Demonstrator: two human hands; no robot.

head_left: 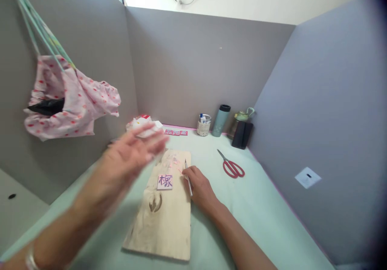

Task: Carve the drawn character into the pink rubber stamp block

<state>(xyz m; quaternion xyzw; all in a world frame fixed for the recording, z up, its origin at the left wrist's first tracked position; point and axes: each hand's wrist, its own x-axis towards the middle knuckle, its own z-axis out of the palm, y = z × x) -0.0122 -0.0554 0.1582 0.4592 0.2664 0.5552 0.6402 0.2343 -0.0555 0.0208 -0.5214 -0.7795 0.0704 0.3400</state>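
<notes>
My left hand [130,155] is raised above the left side of the board, fingers spread and smeared a little by motion, holding nothing. At the board's right edge, my right hand [201,186] is closed around a slim silver craft knife [188,179], its tip pointing away from me. On the wooden board [172,229] lies a small square tile [165,182] with a purple character on it, apart from both hands. Pinkish scraps [174,162] are scattered on the board beyond the tile. A dark curved mark stains the wood nearer to me.
Red-handled scissors [233,168] lie to the right. Along the back stand a jar of pens [203,125], a blue-grey tumbler [221,120], a green pitcher [242,117] and a black phone [242,135]. Red carved tiles [175,132] lie left of the jar. A pink bag [72,96] hangs at left.
</notes>
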